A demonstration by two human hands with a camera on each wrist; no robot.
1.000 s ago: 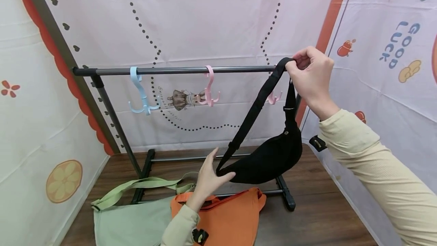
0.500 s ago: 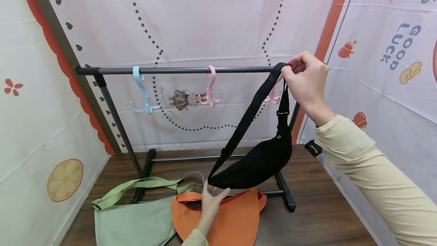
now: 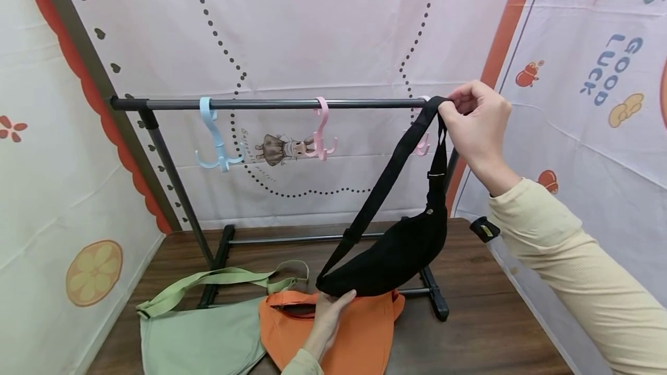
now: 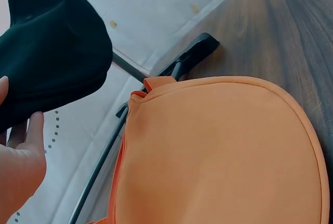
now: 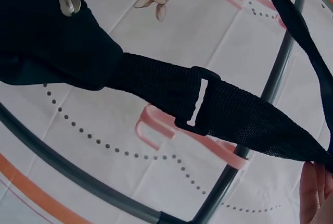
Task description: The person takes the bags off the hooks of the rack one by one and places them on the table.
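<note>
A black sling bag [image 3: 388, 262] hangs tilted in front of the rack's right side. My right hand [image 3: 479, 126] pinches the top of its strap [image 3: 388, 169], close to the rail's right end. Below, my left hand [image 3: 327, 317] holds the bag's lower left end, thumb in front; the other fingers are partly hidden by the bag. The left wrist view shows thumb and fingertips against the black fabric [image 4: 57, 47]. Behind the strap, a pink hook [image 5: 156, 125] hangs on the rail, partly covered. A strap buckle [image 5: 200, 101] shows in the right wrist view.
The black rack's rail [image 3: 260, 104] also carries a blue hook [image 3: 215, 138] and another pink hook [image 3: 321, 132]. An orange bag [image 3: 365, 334] and a light green bag [image 3: 200, 340] lie on the wooden table [image 3: 484, 317]. Printed cloth [image 3: 323, 33] surrounds the table.
The bag's lower end has swung down and left. My left hand has dropped from beside the bag to its lower end and taken hold there. My right hand has shifted only slightly.
</note>
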